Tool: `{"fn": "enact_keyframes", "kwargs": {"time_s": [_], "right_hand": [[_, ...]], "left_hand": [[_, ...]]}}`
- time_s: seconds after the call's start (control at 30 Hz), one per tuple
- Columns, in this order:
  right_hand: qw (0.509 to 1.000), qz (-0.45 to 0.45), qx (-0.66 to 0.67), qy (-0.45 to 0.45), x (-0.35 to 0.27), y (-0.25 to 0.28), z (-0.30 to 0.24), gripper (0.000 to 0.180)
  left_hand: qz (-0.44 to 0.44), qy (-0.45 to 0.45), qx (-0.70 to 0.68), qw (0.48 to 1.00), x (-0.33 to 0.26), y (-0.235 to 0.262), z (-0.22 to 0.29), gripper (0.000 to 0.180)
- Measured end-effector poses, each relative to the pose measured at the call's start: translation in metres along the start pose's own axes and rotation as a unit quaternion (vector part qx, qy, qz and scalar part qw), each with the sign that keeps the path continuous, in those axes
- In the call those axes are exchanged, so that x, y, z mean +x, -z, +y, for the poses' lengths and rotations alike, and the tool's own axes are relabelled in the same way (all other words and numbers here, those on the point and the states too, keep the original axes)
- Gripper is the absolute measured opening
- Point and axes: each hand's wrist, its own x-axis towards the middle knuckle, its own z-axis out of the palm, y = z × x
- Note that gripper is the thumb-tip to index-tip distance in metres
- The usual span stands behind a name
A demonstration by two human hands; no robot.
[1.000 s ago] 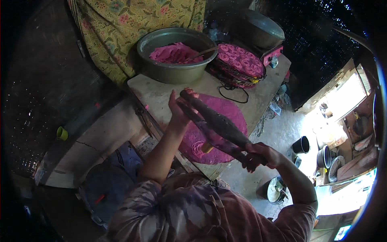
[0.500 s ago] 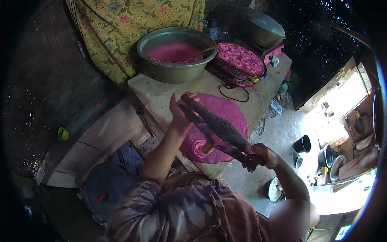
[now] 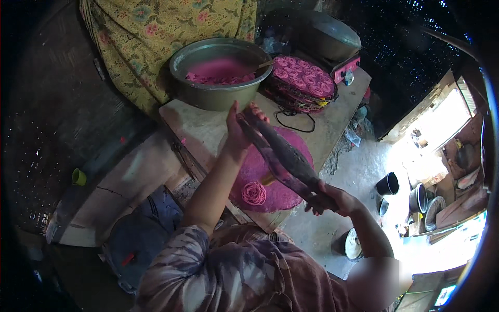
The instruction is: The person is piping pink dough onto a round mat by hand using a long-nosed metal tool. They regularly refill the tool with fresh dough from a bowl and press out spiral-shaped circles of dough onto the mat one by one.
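Note:
A dark wooden noodle press with two long handles slants across the middle. My left hand is wrapped round its far left end, and my right hand grips the near right end. Under the handles shows part of a brass-coloured cylinder. Just left of that cylinder, a coiled heap of pink strands lies on a round pink mat. The press hides much of the mat's middle.
On the tabletop, a large metal basin holds pink dough and a stick-like utensil. Beside it are stacked round trays of pink coils and a lidded pot on a pink-fronted stove. A black bucket stands on the floor at right.
The pink coil looks fuller and more heaped. My left hand and its end of the press have shifted slightly away from me. The whole view has also moved a little.

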Motion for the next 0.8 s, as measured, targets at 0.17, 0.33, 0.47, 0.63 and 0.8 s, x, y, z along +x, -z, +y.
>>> {"fn": "enact_keyframes", "kwargs": {"time_s": [0.17,0.33,0.47,0.63,0.8], "right_hand": [[0.995,0.046,0.018,-0.089,-0.024,0.009,0.004,0.064],[0.988,0.112,-0.092,-0.054,-0.021,0.015,0.013,0.066],[0.991,0.106,-0.079,-0.023,-0.026,-0.002,0.005,0.066],[0.985,0.147,-0.061,-0.066,-0.059,-0.006,-0.005,0.062],[0.975,0.181,-0.119,-0.041,-0.052,-0.003,-0.012,0.060]], "left_hand": [[0.095,-0.019,-0.017,0.995,-0.009,0.052,-0.061,0.044],[0.062,0.006,-0.041,0.997,0.007,0.060,-0.056,0.049],[0.057,0.036,-0.075,0.995,0.007,0.032,-0.041,0.047],[0.061,0.022,-0.067,0.996,-0.011,0.015,-0.065,0.036],[0.064,0.021,-0.068,0.995,0.010,0.029,-0.065,0.044]]}}
